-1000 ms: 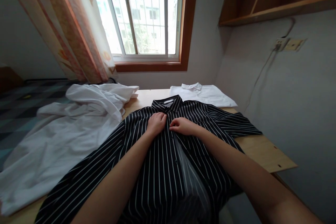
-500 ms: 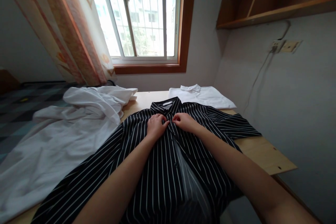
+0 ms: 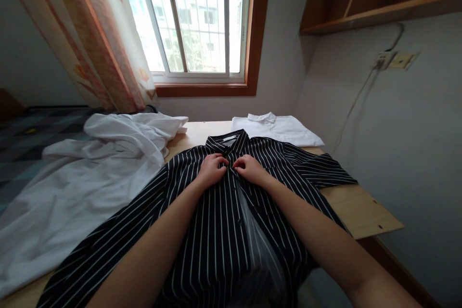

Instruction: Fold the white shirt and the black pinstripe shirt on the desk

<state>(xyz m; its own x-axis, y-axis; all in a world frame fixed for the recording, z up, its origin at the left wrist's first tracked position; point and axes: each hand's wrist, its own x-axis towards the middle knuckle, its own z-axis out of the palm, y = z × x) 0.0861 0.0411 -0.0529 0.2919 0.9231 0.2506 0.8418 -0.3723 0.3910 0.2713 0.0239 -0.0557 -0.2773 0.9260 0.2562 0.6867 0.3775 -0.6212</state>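
Black woven cloth with thin white stripes: my shirt lies spread on the pale board, front up, in the middle of my view, near edge toward me. I judge it light, soft and limp, not fragile, maybe a bit slick; it should crease and slide if tugged. Best holds, I'd say: the doubled front edge near a button, or the collar, which looks stiffer. Loose panels give me less control.

Direction: collar points away from me, at the window; hem toward me. Long axis runs far to near, about straight out from the body. One sleeve slants down to my near left, the other goes out right along the board. Front panels meet near the collar and part lower down, greyish inner side showing in the gap.

Left hand sits on the front just below the collar, fingers curled, thumb near the forefinger. Right hand is just beside it, thumb and forefinger narrow at the front edge. Can't tell if either pinches cloth; tips too small.

White cloth lies rumpled at left, folded white shirt beyond, right of the collar.
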